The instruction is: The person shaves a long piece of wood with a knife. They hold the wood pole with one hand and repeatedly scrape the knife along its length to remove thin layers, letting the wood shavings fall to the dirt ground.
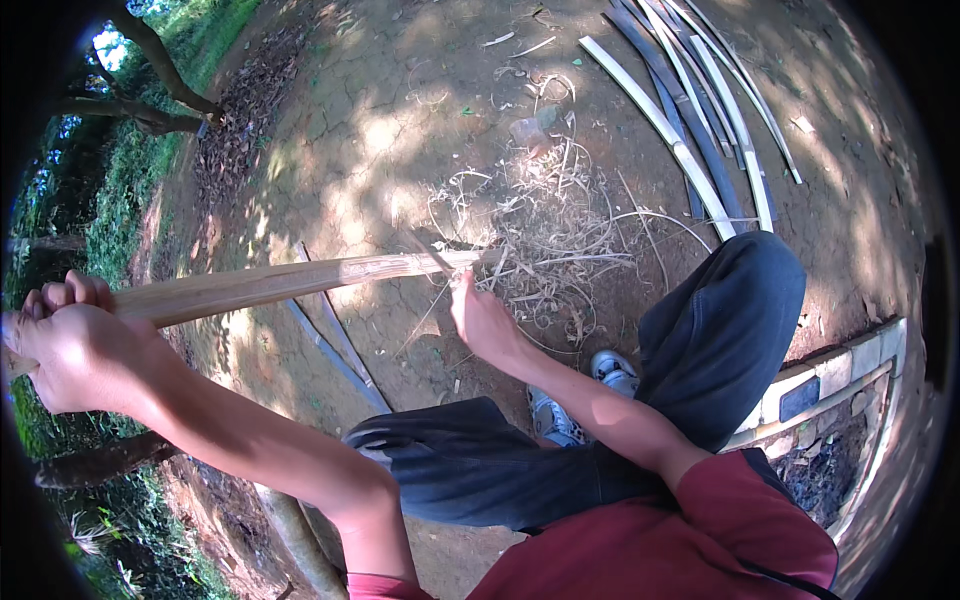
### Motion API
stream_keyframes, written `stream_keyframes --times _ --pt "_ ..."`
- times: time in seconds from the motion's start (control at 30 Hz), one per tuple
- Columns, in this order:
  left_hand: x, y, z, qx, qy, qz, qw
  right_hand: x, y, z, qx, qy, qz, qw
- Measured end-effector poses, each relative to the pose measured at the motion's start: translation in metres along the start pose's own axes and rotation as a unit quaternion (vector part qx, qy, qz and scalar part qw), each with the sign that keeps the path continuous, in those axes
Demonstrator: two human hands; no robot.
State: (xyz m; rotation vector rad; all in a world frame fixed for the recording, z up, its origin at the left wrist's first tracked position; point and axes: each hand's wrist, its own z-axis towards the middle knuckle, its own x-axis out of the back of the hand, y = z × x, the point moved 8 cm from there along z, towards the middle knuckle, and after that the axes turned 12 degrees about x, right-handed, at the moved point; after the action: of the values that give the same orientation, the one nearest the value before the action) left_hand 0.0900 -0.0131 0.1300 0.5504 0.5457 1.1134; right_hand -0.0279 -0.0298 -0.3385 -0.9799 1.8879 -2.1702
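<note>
My left hand [75,345] is closed round the thick end of a long, tan wooden strip [255,288], at the far left. The strip stretches to the right, narrowing, with a paler shaved-looking stretch towards its far end. My right hand [485,318] is closed beside that end, its fingers pinched just below it. A thin, knife-like blade [430,252] crosses the strip at a slant and runs down to these fingers; its handle is hidden in my hand. Curled pale shavings [560,240] lie in a heap on the ground past the strip's tip.
Several long split strips [690,110] lie at the upper right, and two thin ones [345,345] under the wooden strip. My bent knees [725,335] and shoes [612,370] are close by. A pale-edged low frame [850,370] stands at right; branches [160,60] at left.
</note>
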Motion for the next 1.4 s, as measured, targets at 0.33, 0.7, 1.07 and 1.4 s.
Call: stream_keyframes --times 0.33,0.7,1.07,1.4 --pt "-0.001 -0.006 0.01 0.012 -0.021 0.036 0.999 0.035 -0.075 -0.001 0.063 -0.003 0.068 0.996" --pt "-0.004 -0.006 -0.006 0.039 0.002 0.016 0.999 0.021 -0.025 0.0 -0.025 -0.051 0.04 0.998" --pt "0.016 -0.011 0.012 0.006 -0.021 -0.013 1.0 0.037 -0.078 -0.018 0.124 0.05 -0.049 0.99" --pt "0.014 -0.004 0.009 0.017 -0.001 0.002 1.0 0.026 -0.058 -0.013 0.051 0.006 -0.029 0.998"
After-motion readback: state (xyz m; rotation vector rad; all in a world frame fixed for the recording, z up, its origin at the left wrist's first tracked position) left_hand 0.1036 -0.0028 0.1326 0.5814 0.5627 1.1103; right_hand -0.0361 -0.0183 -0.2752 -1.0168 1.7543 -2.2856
